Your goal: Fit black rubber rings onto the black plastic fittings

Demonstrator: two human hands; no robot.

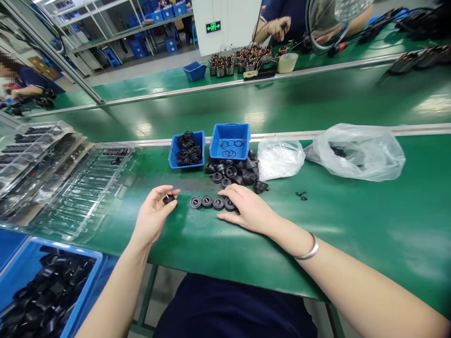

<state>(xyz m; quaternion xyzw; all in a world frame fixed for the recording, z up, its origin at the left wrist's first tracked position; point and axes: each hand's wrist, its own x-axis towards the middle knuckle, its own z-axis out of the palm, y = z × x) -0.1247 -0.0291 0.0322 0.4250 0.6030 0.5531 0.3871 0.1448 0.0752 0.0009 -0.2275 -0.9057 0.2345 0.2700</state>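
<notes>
1. Small black rubber part [169,199]: pinched in left hand [153,217], fingers half-curled, above green bench mat [197,234].
2. Right hand [249,209]: open, empty, beside four black rubber rings [211,202] (bangle [310,248] on wrist).
3. Beyond: blue bin [229,152] of thin O-rings.

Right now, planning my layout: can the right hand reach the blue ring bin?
Probably yes: only loose black parts lie between the right hand and the bin; it could reach over.
</notes>
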